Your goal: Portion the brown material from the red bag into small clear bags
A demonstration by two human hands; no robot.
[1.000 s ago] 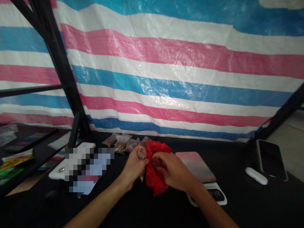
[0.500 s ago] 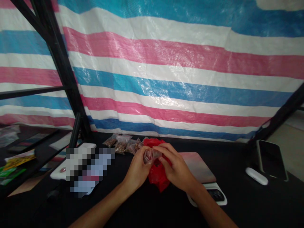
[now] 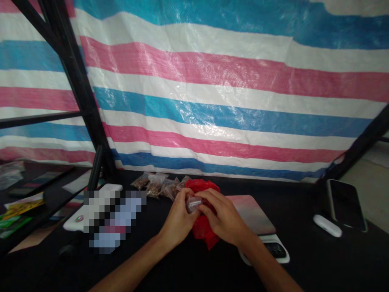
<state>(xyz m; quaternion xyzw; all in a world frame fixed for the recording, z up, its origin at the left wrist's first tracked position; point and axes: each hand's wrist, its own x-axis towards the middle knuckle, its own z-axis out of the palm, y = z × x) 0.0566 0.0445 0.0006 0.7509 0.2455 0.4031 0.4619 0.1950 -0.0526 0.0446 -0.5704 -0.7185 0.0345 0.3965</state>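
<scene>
Pulling in tighter since the last look, the left hand and right hand are closing together over the middle of the table, and the two are now nearly meeting. Between them, a small clear plastic bag is sitting twisted up, its contents impossible to make out. The left fingers are curling narrowly around it while the right fingers are pressing in from the other side, so both hands are gripping that little bag. Just beneath and behind it, a bunched red plastic bag is bulging out around the hands, with the right hand lying against it.

Just beyond the left hand, a row of small zip bags filled with something brown is lying along the back of the black table, right up near the striped tarpaulin. To the right, a pink notebook is resting on top of a phone in a white case, and further along, a white earbud case is sitting beside a black smartphone. Over on the left, a pixelated patch is covering part of the view, next to a black metal shelf frame.
</scene>
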